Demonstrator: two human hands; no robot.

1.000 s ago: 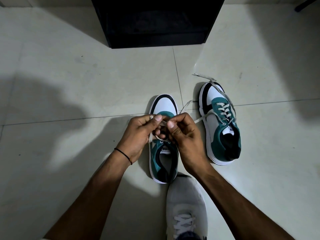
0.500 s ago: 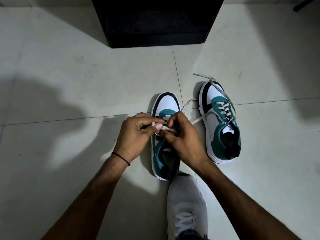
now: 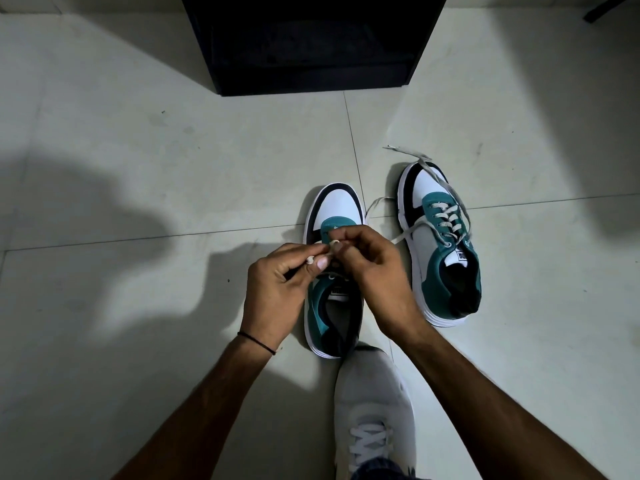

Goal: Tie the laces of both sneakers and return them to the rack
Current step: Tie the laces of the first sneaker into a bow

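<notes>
My left hand (image 3: 277, 282) and right hand (image 3: 375, 268) both pinch the lace (image 3: 331, 244) of the left sneaker (image 3: 334, 206); I should pull both ends evenly

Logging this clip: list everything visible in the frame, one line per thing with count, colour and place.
near sneaker: 1, teal, white and black, floor centre, under the hands, laces being worked
far sneaker: 1, same colours, floor to the right, laces untied
loose laces: grey-white, trailing from the far sneaker over the tiles
rack: 1, black, top centre, inside too dark to tell
floor: pale tiles, shadowed in parts
dark object: 1, top right corner, cannot tell what
worn shoe: 1, light grey, bottom centre, on the person's foot
wrist band: 1, black, left wrist
left hand: pinching a lace
right hand: pinching a lace
</notes>
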